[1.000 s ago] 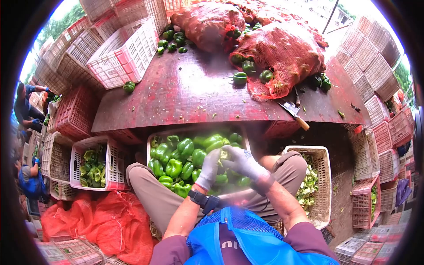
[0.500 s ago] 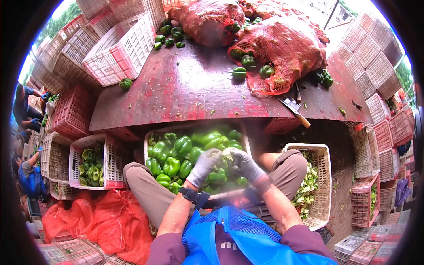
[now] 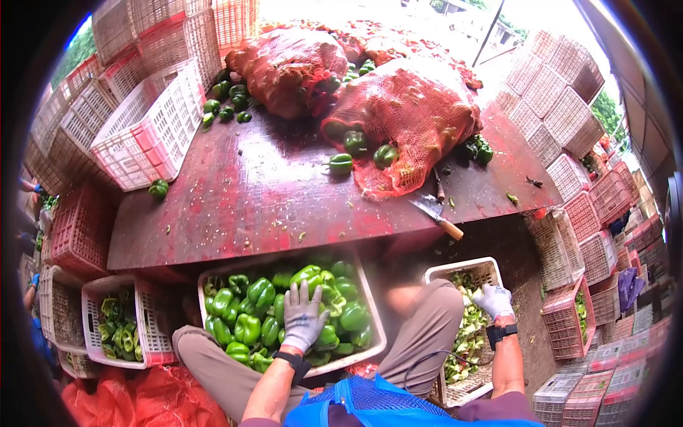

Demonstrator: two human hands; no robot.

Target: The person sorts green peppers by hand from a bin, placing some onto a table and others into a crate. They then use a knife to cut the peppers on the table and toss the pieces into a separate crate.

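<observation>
My left hand, in a grey glove, lies with fingers spread on the green peppers in a white crate between my knees. My right hand, also gloved, has reached out to the right. It hovers over a white crate of pale green pepper scraps beside my right leg. Its fingers curl downward, and I cannot tell whether anything is in them.
A red table ahead carries red net sacks spilling peppers, a cleaver near its front edge and a tilted white crate. Another crate of cut peppers stands at my left. Empty crates are stacked all around.
Both hands were together on one pepper over the middle crate. Now they are apart: the right has swung out over the scrap crate, and the left rests on the peppers. My view shifted right.
</observation>
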